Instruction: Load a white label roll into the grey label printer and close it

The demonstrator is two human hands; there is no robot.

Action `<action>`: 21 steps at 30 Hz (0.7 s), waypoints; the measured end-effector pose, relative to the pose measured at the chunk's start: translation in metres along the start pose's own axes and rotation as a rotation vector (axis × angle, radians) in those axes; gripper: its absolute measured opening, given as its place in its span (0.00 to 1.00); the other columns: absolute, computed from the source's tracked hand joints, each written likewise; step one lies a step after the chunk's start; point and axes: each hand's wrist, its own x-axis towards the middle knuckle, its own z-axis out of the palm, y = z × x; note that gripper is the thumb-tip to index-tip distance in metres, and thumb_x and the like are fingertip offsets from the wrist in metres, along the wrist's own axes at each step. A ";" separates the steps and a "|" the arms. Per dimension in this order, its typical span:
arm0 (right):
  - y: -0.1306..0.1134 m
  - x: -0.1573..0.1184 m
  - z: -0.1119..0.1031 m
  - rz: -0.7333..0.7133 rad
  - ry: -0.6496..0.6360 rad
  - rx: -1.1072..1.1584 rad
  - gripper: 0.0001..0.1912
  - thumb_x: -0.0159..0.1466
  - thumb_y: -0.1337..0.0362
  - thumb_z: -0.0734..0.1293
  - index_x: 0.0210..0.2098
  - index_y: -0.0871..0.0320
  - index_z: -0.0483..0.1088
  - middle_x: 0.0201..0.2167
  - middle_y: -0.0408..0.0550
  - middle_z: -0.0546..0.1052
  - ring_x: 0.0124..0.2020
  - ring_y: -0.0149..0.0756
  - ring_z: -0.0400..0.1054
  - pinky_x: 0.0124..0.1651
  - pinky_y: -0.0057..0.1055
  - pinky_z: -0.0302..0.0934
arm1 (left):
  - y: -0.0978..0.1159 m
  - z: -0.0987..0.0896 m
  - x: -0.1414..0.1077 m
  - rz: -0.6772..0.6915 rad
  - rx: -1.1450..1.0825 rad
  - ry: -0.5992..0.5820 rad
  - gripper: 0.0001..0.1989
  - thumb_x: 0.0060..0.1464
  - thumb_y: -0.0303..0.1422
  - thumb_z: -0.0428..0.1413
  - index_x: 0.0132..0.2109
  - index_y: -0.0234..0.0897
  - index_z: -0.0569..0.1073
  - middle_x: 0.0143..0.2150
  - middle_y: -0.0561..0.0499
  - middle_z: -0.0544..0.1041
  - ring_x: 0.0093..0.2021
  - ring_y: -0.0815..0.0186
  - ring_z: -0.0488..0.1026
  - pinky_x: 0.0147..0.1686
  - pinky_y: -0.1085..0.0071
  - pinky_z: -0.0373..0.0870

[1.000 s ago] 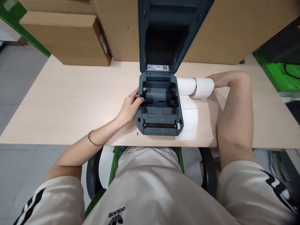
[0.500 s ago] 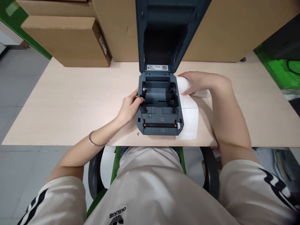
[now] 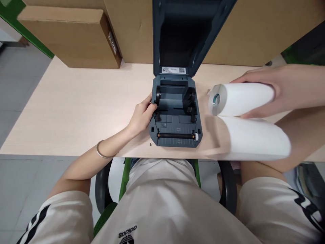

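Note:
A dark blue-grey label printer [image 3: 175, 127] stands on the table with its lid [image 3: 189, 37] raised. Inside are two black roll holders [image 3: 189, 97] and a black roller [image 3: 175, 136] near the front. My left hand [image 3: 142, 113] grips the printer's left edge, thumb on the rim and fingers hidden down the side. To the right of the printer, my right hand [image 3: 275, 88] is wrapped around a roll of white label paper [image 3: 247, 99], lifted above the table. Its hollow core faces the printer, and a loose length of paper [image 3: 256, 139] hangs from it toward the front edge.
A wooden table [image 3: 76, 112] runs across the view. At the back left stands a cardboard box [image 3: 63, 39], and large cardboard panels [image 3: 248, 37] rise behind the printer. A chair armrest [image 3: 228, 189] sits below the front edge.
My right hand has lifted the label roll from beside the printer and brought it up and right, its loose paper trailing. My left hand keeps its hold on the printer.

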 end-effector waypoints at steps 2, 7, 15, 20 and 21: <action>-0.016 -0.003 0.004 -0.127 -0.121 -0.076 0.43 0.36 0.31 0.85 0.50 0.33 0.84 0.47 0.40 0.86 0.41 0.58 0.83 0.37 0.56 0.82 | 0.000 0.000 0.000 0.004 0.010 0.003 0.25 0.65 0.36 0.51 0.62 0.38 0.82 0.51 0.50 0.86 0.53 0.53 0.77 0.56 0.63 0.73; -0.086 0.023 0.043 -0.339 0.006 0.043 0.38 0.52 0.43 0.80 0.60 0.45 0.80 0.58 0.49 0.84 0.56 0.63 0.79 0.67 0.65 0.74 | -0.005 -0.001 0.002 -0.010 0.028 0.011 0.27 0.64 0.37 0.52 0.65 0.39 0.81 0.43 0.51 0.84 0.46 0.56 0.75 0.47 0.65 0.72; -0.103 0.058 0.096 -0.417 0.073 -0.135 0.33 0.56 0.55 0.78 0.61 0.50 0.80 0.53 0.50 0.86 0.59 0.61 0.80 0.85 0.71 0.50 | 0.000 0.000 -0.001 -0.029 0.012 0.011 0.29 0.64 0.38 0.52 0.68 0.36 0.79 0.47 0.49 0.85 0.49 0.54 0.76 0.48 0.63 0.72; -0.095 0.074 0.115 -0.380 0.033 -0.233 0.39 0.59 0.55 0.78 0.66 0.66 0.78 0.59 0.62 0.85 0.63 0.59 0.79 0.86 0.65 0.50 | 0.003 0.000 -0.003 -0.041 0.039 0.009 0.30 0.65 0.38 0.51 0.69 0.36 0.78 0.47 0.49 0.85 0.49 0.55 0.76 0.47 0.64 0.72; -0.096 0.073 0.116 -0.373 0.024 -0.248 0.40 0.61 0.54 0.79 0.68 0.68 0.76 0.62 0.64 0.84 0.66 0.60 0.78 0.86 0.66 0.49 | 0.002 -0.001 -0.003 -0.041 0.043 0.008 0.30 0.65 0.38 0.51 0.70 0.36 0.78 0.47 0.49 0.85 0.48 0.56 0.76 0.47 0.64 0.72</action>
